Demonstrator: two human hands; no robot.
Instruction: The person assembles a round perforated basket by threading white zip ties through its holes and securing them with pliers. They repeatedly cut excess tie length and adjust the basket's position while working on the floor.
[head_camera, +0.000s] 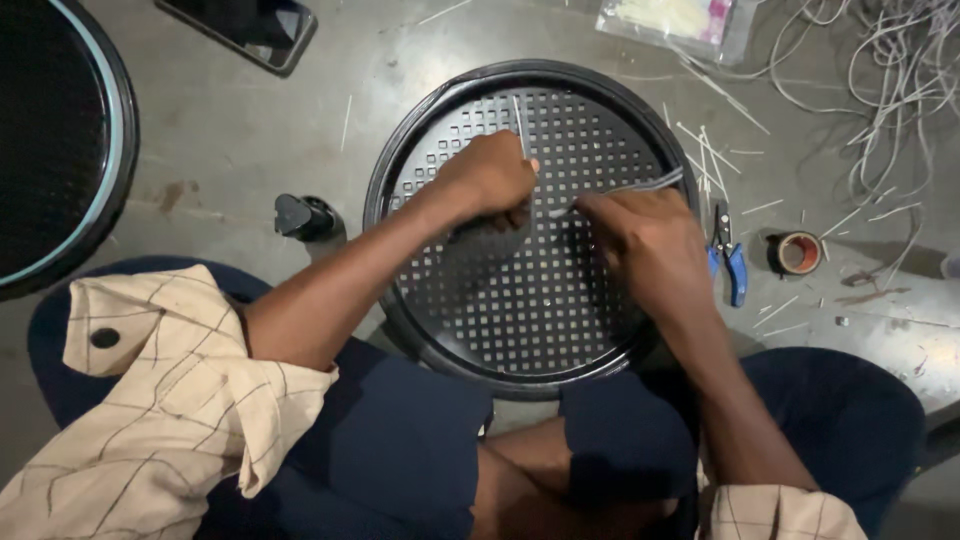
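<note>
Round black perforated grille (530, 330) rests on lap, over floor. Left hand (487, 178) pinches thin white tie (520, 125); right hand (645, 240) closed on grey wire (655, 184). Grille likely stiff, light: grip rim. Wire, tie bendy, slippery.

Dim, glare top centre, edges perhaps soft.

Perforated round grille (530, 300) rests on the person's lap, over the floor (230, 140). Both hands lie on the grille: left hand (487, 177), right hand (640, 240). Right of the grille: pliers (730, 262), then tape roll (797, 252). Left: small clip-like object (302, 217). Behind-left: phone (245, 28). Behind-right: loose wires (890, 80).
</note>
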